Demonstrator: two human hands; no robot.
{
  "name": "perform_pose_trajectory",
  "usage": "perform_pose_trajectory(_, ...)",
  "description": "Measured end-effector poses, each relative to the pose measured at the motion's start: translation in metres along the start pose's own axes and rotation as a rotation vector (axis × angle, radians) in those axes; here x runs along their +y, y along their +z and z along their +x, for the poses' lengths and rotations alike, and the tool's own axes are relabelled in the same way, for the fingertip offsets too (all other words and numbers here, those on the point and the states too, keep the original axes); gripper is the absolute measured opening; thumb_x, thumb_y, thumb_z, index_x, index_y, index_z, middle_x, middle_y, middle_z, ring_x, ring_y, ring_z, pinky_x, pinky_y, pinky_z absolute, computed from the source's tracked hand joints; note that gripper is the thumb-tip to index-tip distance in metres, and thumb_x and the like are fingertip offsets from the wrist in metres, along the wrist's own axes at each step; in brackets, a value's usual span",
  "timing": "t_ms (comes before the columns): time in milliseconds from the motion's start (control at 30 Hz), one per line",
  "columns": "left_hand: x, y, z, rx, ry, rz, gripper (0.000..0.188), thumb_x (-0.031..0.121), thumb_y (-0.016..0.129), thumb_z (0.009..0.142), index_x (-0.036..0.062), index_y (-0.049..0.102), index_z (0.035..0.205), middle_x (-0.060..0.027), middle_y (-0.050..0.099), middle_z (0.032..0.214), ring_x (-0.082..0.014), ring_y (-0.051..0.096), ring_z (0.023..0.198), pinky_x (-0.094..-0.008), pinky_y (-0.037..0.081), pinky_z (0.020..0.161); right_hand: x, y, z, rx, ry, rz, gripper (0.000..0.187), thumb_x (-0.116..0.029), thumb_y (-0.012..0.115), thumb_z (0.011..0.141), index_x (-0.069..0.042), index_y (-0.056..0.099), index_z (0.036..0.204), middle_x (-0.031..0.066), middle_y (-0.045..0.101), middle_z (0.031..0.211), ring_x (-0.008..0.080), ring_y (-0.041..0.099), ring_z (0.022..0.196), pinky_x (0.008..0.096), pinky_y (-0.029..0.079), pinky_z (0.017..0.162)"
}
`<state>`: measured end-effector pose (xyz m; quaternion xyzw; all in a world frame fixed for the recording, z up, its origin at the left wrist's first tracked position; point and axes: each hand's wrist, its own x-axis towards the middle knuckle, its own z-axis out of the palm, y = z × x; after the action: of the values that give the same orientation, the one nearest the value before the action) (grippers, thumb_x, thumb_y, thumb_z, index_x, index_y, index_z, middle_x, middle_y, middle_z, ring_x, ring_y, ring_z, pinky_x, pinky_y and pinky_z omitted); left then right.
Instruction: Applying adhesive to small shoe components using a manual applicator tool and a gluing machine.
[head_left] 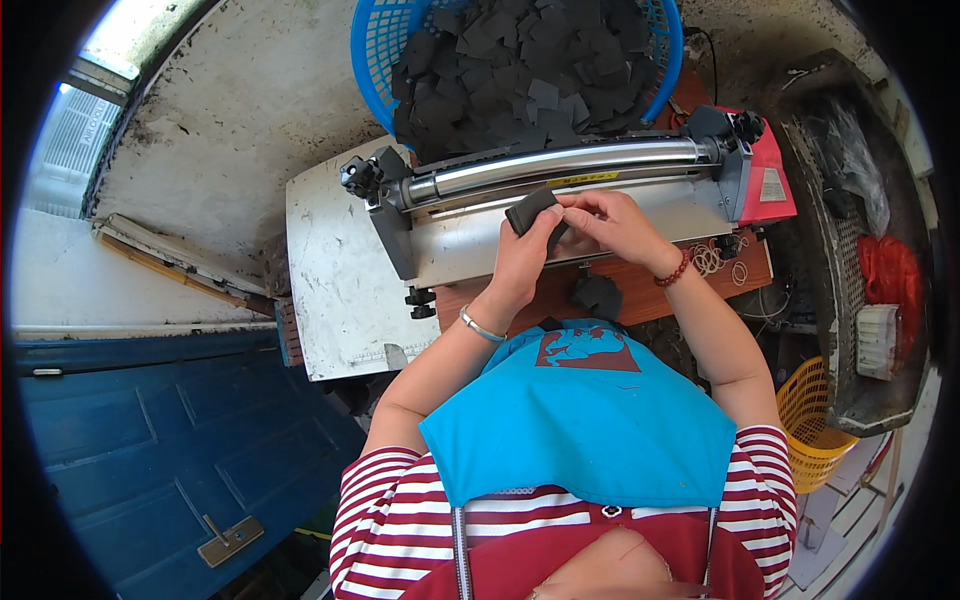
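Note:
In front of the machine's metal bed, my left hand (520, 255) grips a small stack of black square pieces (530, 208), with the thumb on top. My right hand (612, 222) is closed in a pinch at the stack's right side, its fingertips touching my left thumb. Whether a thin band lies between those fingertips is too small to tell. Just behind both hands runs the machine's shiny metal roller (570, 166). More dark pieces (597, 295) lie on the brown wooden tabletop (660, 290) below my hands.
A blue basket (372, 75) heaped with black pieces (520, 70) stands behind the machine. Pale rubber bands (708, 262) lie on the tabletop's right. The machine has black knobs and a red end cover (768, 185). A white board (335, 250) is left; a yellow basket (808, 400) is right.

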<state>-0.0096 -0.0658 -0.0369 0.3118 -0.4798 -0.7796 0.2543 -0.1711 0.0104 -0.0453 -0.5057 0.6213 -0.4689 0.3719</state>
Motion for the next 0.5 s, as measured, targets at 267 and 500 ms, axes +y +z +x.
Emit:
perform_pose_trajectory(267,0.002,-0.002,0.001,-0.047,0.055,-0.102,0.021,0.022,0.058,0.093,0.0057,0.063,0.106,0.0001,0.062,0.095,-0.0081,0.057,0.086,-0.0233,0.048,0.07,-0.007,0.019,-0.008,-0.043,0.124,0.236,0.022,-0.023,0.06,0.095,-0.002,0.065,0.097,0.0001,0.064,0.075,0.0012,0.049,0.054,0.0176,0.04,0.047)
perform_pose_trajectory(500,0.007,-0.013,-0.004,-0.056,-0.054,-0.204,0.021,0.021,0.058,0.092,0.0074,0.059,0.108,-0.0004,0.063,0.096,-0.0095,0.06,0.081,-0.0243,0.048,0.066,-0.002,0.023,-0.018,0.047,0.226,0.432,0.02,-0.022,0.061,0.095,-0.004,0.065,0.09,-0.0001,0.061,0.07,0.0024,0.049,0.049,0.0169,0.039,0.047)
